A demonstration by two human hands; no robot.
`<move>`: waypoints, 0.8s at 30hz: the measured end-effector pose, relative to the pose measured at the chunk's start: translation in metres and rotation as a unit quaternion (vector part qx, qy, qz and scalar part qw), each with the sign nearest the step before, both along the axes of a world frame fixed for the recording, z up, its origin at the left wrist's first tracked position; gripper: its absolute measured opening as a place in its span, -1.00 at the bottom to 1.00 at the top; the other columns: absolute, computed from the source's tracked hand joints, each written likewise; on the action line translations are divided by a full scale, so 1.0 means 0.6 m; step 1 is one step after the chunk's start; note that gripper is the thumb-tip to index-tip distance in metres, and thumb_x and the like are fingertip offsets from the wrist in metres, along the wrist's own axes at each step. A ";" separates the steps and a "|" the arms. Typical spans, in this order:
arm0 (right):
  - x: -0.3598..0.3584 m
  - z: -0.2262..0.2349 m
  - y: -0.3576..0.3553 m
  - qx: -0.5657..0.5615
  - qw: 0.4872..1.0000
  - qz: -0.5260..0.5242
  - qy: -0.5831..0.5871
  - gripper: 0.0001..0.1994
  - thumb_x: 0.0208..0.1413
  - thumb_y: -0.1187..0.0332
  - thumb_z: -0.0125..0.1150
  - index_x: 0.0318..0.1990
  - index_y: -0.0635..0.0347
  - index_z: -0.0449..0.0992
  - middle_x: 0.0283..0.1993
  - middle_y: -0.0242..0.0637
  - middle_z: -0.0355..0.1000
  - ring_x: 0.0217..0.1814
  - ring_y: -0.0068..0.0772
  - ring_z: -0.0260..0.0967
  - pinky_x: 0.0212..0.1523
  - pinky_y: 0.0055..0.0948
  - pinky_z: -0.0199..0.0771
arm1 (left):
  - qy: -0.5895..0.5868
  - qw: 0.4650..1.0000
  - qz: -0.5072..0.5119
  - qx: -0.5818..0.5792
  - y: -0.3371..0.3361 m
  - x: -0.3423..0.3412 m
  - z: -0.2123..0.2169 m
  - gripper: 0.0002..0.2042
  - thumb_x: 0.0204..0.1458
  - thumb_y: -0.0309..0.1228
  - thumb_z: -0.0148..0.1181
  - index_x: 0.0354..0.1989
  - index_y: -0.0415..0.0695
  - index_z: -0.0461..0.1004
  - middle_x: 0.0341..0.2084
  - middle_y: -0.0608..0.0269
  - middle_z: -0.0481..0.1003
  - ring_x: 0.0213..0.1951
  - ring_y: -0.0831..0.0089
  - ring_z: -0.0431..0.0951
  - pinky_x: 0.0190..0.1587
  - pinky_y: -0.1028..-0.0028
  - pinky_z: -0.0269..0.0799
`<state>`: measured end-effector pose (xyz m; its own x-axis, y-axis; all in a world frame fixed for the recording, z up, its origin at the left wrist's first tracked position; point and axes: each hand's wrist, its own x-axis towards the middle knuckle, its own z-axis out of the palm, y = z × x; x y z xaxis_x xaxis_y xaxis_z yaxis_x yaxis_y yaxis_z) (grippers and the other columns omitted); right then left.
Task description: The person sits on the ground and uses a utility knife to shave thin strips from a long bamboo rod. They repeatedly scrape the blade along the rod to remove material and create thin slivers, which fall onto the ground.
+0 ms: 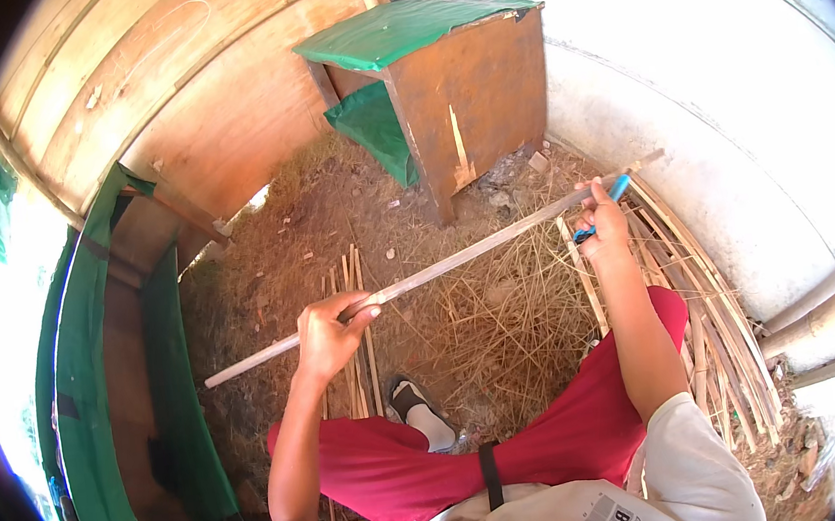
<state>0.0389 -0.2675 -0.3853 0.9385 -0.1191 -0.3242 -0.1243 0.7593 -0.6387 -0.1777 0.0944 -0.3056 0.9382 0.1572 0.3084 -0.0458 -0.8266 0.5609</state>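
So a long bamboo strip (439, 270) is held slanted across the straw-covered ground (464, 326), steadied near its middle by the closed left hand (329, 331), so the fisted right hand (603, 227) can work a blue-handled tool (605, 204) at its far end.

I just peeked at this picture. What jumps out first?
A long bamboo strip crosses the middle, gripped by the left hand and the right hand, which also holds a blue-handled tool. Behind stands a brown wooden cabinet with a green top. More bamboo strips pile up at the right by the white wall.
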 end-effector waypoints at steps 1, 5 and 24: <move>0.004 0.000 -0.014 0.000 1.000 -0.031 -0.001 -0.79 0.33 0.18 0.14 -0.20 0.13 0.45 -0.20 -0.32 0.52 -0.66 -0.67 -0.04 -0.66 -0.60 0.02 | 0.007 1.000 -0.018 -0.009 -0.007 0.016 -0.001 -0.65 -0.11 -0.33 0.52 -0.12 -0.11 0.65 -0.32 0.11 0.66 -0.31 0.30 0.69 -0.22 0.36 0.56; 0.021 0.002 -0.055 0.006 0.994 -0.111 0.008 -0.79 0.36 0.18 0.09 -0.28 0.06 0.47 -0.40 -0.49 0.40 -0.67 -0.70 -0.03 -0.65 -0.59 -0.01 | 0.004 0.997 -0.054 0.047 -0.043 0.036 0.017 -0.51 -0.14 -0.33 0.53 0.05 0.00 0.57 -0.27 0.21 0.61 -0.30 0.30 0.64 -0.23 0.35 0.54; 0.023 0.003 -0.074 0.088 0.982 -0.160 -0.036 -0.83 0.39 0.28 -0.01 -0.26 0.10 0.41 -0.28 -0.34 0.43 -0.67 -0.70 -0.04 -0.63 -0.61 0.03 | -0.048 0.980 -0.010 0.193 -0.013 -0.036 -0.013 -0.67 0.01 -0.41 0.36 -0.03 -0.18 0.55 -0.20 0.10 0.59 -0.11 0.09 0.55 0.05 0.15 0.37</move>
<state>0.0525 -0.3118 -0.3836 0.8832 -0.3602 -0.3004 0.1798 0.8516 -0.4924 -0.1992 0.0869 -0.3131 0.9040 -0.0071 0.4276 -0.1020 -0.9746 0.1994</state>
